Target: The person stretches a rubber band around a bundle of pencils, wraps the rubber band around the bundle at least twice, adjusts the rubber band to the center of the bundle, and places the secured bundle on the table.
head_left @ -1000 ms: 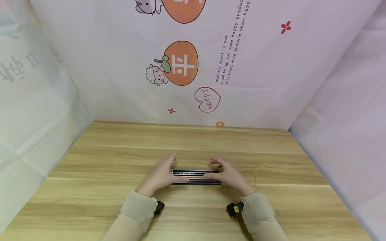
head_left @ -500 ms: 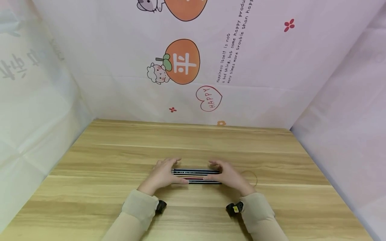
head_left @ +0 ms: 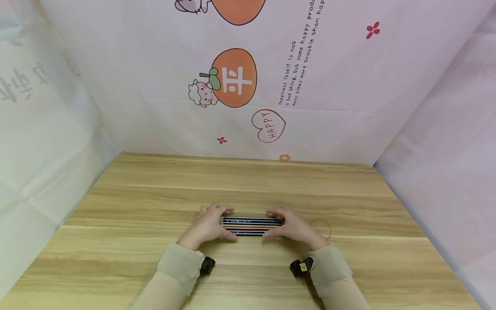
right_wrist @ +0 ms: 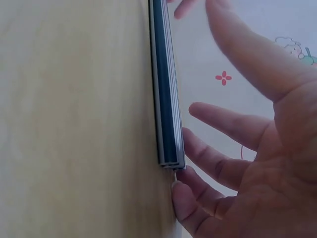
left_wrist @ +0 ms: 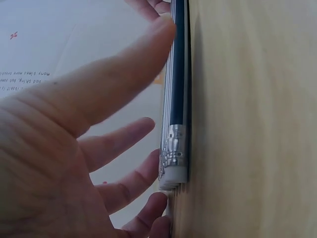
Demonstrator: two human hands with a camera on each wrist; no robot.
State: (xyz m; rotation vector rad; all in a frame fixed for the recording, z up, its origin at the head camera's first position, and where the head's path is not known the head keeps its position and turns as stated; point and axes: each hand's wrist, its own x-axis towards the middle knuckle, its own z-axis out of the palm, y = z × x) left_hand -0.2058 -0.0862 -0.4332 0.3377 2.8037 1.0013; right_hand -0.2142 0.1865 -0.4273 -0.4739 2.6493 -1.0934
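A flat row of several pencils [head_left: 252, 226] lies crosswise on the wooden table, dark, red and yellowish stripes showing between my hands. My left hand [head_left: 209, 224] curves around the left ends, thumb at the near edge and index finger beyond the far edge. White erasers [left_wrist: 176, 173] in silver ferrules show there in the left wrist view, with fingertips close behind them. My right hand [head_left: 290, 224] cups the other ends, its thumb near the front edge. In the right wrist view, fingertips [right_wrist: 188, 134] sit right at the flat pencil ends [right_wrist: 172, 164]. Both hands look loosely spread.
A thin tan rubber band [head_left: 329, 230] lies on the table [head_left: 248, 275] just right of my right hand. Printed white cloth [head_left: 329, 133] hangs behind the table and along both sides. Dark wrist cameras [head_left: 207, 265] sit at both cuffs.
Both thumbs have shifted from over the pencils toward their near edge. My left index finger has bent in along the far side. The pencils stay in nearly the same place.
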